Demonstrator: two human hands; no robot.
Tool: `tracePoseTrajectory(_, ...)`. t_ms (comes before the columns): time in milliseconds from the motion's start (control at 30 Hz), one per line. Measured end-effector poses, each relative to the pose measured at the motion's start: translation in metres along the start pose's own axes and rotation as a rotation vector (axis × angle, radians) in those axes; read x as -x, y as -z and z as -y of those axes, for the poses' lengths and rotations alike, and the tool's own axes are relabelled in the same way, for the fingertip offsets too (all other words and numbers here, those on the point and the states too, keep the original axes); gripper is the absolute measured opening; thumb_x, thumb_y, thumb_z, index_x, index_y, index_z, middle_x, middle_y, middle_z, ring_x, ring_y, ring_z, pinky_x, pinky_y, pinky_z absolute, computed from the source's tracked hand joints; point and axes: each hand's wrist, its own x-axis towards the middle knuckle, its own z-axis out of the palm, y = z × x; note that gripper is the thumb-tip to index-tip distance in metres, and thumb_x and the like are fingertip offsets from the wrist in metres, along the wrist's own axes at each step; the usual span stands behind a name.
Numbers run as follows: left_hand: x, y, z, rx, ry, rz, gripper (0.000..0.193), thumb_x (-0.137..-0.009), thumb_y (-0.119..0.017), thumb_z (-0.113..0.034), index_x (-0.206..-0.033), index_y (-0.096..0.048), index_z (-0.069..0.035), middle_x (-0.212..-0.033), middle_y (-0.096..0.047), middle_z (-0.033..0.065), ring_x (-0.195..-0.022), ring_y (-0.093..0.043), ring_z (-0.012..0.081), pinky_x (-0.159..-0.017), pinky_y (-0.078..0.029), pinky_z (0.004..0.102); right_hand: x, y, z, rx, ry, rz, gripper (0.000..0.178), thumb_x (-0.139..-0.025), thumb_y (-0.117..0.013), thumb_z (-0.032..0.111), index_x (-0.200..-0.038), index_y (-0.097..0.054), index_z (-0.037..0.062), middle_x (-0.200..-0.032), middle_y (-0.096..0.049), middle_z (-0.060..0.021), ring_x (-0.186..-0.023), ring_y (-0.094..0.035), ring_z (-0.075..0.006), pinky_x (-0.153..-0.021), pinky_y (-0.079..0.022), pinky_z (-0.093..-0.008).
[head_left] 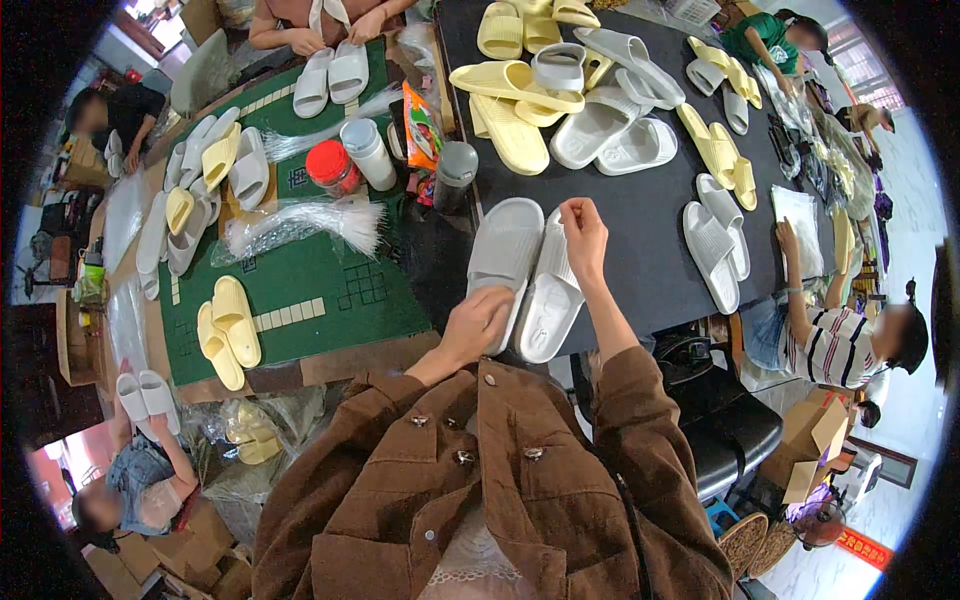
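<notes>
Two grey slippers lie side by side at the near edge of the black table, toes away from me. My left hand (478, 325) is closed on the heel end of the left grey slipper (507, 240). My right hand (585, 235) is over the strap of the right grey slipper (548, 305), thumb and fingers pinched together. Whatever may be between those fingertips is too small to make out. Left of the slippers, a bundle of thin clear plastic strips (300, 228) rests on the green mat.
A pile of yellow and grey slippers (520, 130) covers the black table's far part. A red-lidded jar (332, 165), a white bottle (368, 155) and a grey-lidded cup (456, 175) stand left of my work. Several people handle slippers and plastic bags around the tables. A black stool (730, 440) stands at right.
</notes>
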Motion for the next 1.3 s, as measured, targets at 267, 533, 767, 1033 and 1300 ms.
tracePoseTrajectory(267,-0.085,-0.024,-0.006,0.137,0.096,-0.242,0.02,-0.085,-0.056,0.0,-0.105,-0.056,0.0,-0.102,-0.061,0.0159,-0.086,-0.062,0.0257,-0.07,-0.049,0.032,0.024,-0.003,0.015,0.013,0.203,0.24,0.011,-0.082,-0.065,0.008,-0.087,-0.062,-0.0014,-0.076,-0.065,-0.012,-0.067,-0.065,-0.02,-0.061,-0.05,-0.0293)
tracePoseTrajectory(533,-0.103,-0.032,-0.004,0.25,0.273,-0.203,0.012,-0.087,-0.06,-0.004,-0.097,-0.057,0.001,-0.081,-0.065,0.013,-0.073,-0.064,0.0196,-0.067,-0.049,0.0308,0.025,0.007,0.015,-0.075,0.107,0.203,0.011,-0.082,-0.065,0.009,-0.085,-0.062,-0.001,-0.076,-0.064,-0.0081,-0.066,-0.061,-0.0147,-0.065,-0.049,-0.0281)
tracePoseTrajectory(767,-0.101,-0.035,0.009,0.372,0.361,-0.196,0.012,-0.09,-0.058,-0.01,-0.095,-0.063,0.0,-0.078,-0.064,0.0034,-0.071,-0.059,0.0094,-0.065,-0.047,0.0239,0.031,0.01,-0.003,-0.401,-0.035,0.174,0.011,-0.085,-0.061,0.004,-0.092,-0.063,-0.0034,-0.094,-0.065,-0.0084,-0.081,-0.063,-0.0143,-0.074,-0.05,-0.0278)
tracePoseTrajectory(1033,-0.097,-0.035,0.016,0.499,0.344,-0.17,0.013,-0.09,-0.058,-0.011,-0.095,-0.063,0.0,-0.084,-0.064,0.0031,-0.078,-0.058,0.0086,-0.07,-0.046,0.0235,0.037,0.008,-0.006,-0.095,0.192,0.176,0.029,-0.088,-0.053,-0.001,-0.116,-0.06,-0.0006,-0.104,-0.065,-0.0159,-0.093,-0.065,-0.0211,-0.08,-0.051,-0.0296)
tracePoseTrajectory(1300,-0.091,-0.03,0.012,0.492,0.324,-0.158,0.013,-0.091,-0.059,-0.011,-0.097,-0.063,-0.001,-0.082,-0.061,0.0006,-0.074,-0.054,0.0062,-0.068,-0.044,0.021,0.047,0.005,-0.001,-0.11,0.042,0.132,0.021,-0.086,-0.057,-0.001,-0.107,-0.059,-0.0036,-0.101,-0.066,-0.0159,-0.082,-0.068,-0.0264,-0.074,-0.053,-0.0314)
